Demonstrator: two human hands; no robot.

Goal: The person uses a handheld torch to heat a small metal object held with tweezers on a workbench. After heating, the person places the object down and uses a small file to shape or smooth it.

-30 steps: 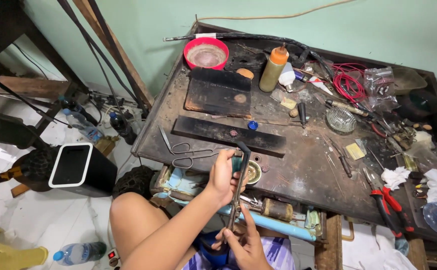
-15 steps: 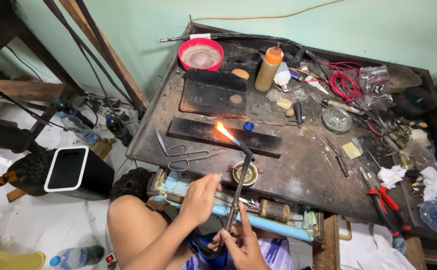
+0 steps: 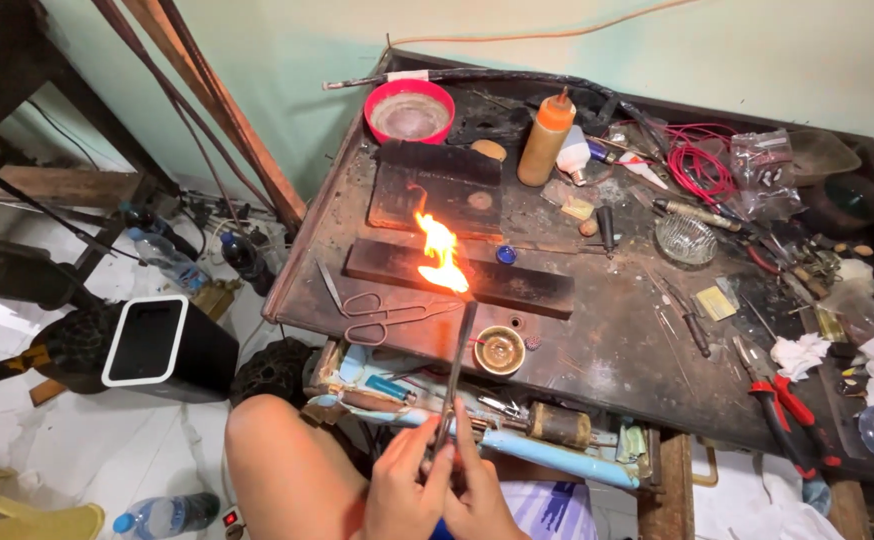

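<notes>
Both my hands meet at the bottom middle of the head view, gripping the lower end of a thin dark metal torch [image 3: 457,370]. My left hand [image 3: 402,492] and my right hand [image 3: 482,495] close side by side around its handle. The torch rises toward the dark workbench [image 3: 607,350], and an orange flame [image 3: 440,255] burns at its tip, above a long charred wooden block [image 3: 517,285]. A small brass dish [image 3: 500,351] sits on the bench just right of the torch stem. My bare knee [image 3: 277,450] is below left.
Scissors [image 3: 377,315] lie on the bench left of the torch. A red bowl [image 3: 409,110], an orange-capped bottle [image 3: 545,140], red wire [image 3: 702,165], a glass dish [image 3: 685,240] and red-handled pliers [image 3: 782,410] crowd the bench. A black box [image 3: 162,350] stands on the floor at left.
My left hand has dropped from near the torch tip to the handle beside my right hand. The torch caught fire and the flame has grown larger.
</notes>
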